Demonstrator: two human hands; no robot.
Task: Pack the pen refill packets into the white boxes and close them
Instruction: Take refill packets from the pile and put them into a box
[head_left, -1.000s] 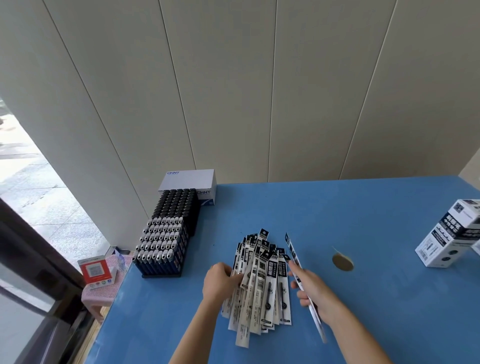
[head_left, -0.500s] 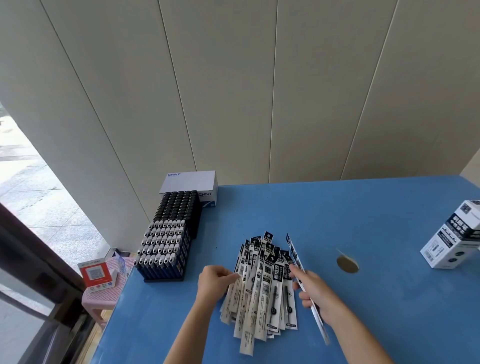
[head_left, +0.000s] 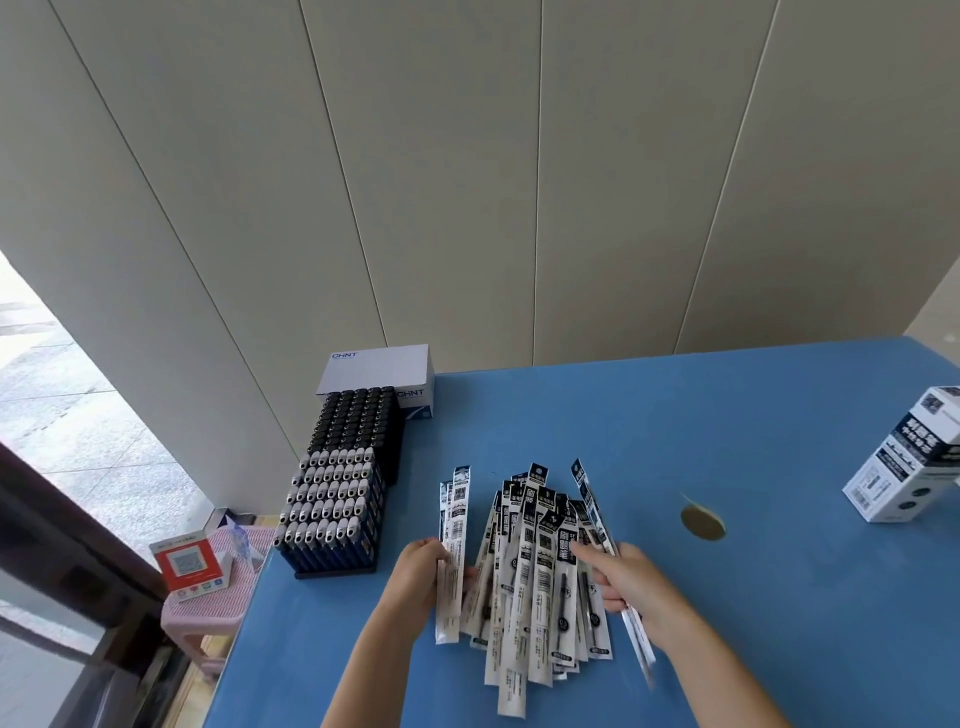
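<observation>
Head view: your left grip (head_left: 423, 571) pinches packets (head_left: 453, 540) just left of the pile (head_left: 540, 582), lower centre on the tabletop (head_left: 753, 597); your right grip (head_left: 634, 587) is clamped on a single packet (head_left: 589, 499); box (head_left: 909, 457) sits far right.

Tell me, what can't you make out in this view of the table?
Head view:
- White box: cut off by the right edge; open or closed, unclear.
- Pile of packets: lower ones covered by upper ones, no count possible.
- Packet in the right hand: lower end blurred.
- Left hand: fingertips hidden behind its gripped packets.
</observation>
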